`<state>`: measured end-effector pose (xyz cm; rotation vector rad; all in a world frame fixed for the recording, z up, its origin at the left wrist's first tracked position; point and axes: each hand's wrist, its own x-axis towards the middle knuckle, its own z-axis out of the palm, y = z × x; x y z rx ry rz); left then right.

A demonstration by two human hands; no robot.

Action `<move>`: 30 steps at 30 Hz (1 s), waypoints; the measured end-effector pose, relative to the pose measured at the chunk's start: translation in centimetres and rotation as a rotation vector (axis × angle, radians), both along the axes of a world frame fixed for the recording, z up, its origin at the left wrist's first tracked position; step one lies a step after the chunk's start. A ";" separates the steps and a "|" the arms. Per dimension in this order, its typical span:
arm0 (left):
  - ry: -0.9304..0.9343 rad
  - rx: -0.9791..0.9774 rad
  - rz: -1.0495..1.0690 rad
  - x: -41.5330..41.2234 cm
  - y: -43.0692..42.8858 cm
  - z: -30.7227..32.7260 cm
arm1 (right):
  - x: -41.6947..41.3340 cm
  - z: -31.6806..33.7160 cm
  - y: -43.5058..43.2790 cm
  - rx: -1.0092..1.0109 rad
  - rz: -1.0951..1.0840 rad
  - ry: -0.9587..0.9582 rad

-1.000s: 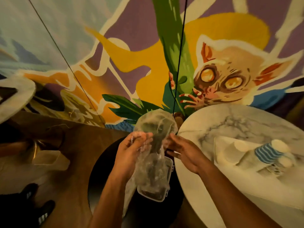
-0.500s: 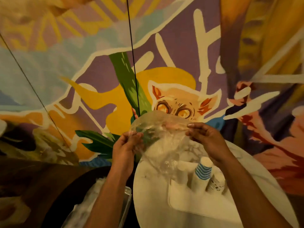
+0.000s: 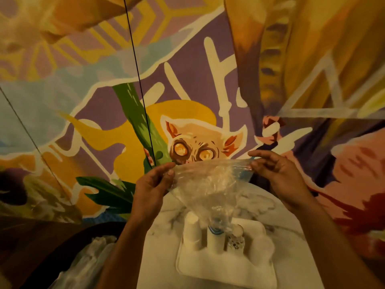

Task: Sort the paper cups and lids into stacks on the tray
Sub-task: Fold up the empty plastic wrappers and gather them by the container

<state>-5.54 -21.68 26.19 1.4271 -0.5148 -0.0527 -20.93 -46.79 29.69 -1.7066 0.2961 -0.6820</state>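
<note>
My left hand (image 3: 153,185) and right hand (image 3: 278,174) each pinch a top corner of a clear plastic bag (image 3: 208,184), stretched taut between them. Below it, cup stacks (image 3: 214,236) stand upright on the white tray (image 3: 225,272), on the marble table (image 3: 158,257).

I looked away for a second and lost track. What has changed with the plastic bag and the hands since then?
Both hands lifted the clear plastic bag away from the dark stool at the left and carried it over the white tray. The left hand and right hand have pulled apart, stretching its top edge wide. The grip on the bag is unchanged, and the cup stacks still stand on the tray.
</note>
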 end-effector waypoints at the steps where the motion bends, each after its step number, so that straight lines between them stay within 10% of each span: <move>1: -0.055 0.040 0.015 -0.3 -0.4 0.3 | -0.4 0.2 -0.6 -0.045 -0.002 0.017; 14: -0.258 0.305 -0.212 -0.3 -4.0 3.8 | 1.9 2.8 1.2 -0.689 0.193 0.437; 20: -0.254 0.198 -0.242 0.4 -3.0 4.4 | 3.4 1.3 2.0 -0.383 0.356 0.403; 30: 0.084 0.432 -0.718 1.4 0.2 -0.4 | 1.7 -2.7 5.7 0.160 0.025 0.160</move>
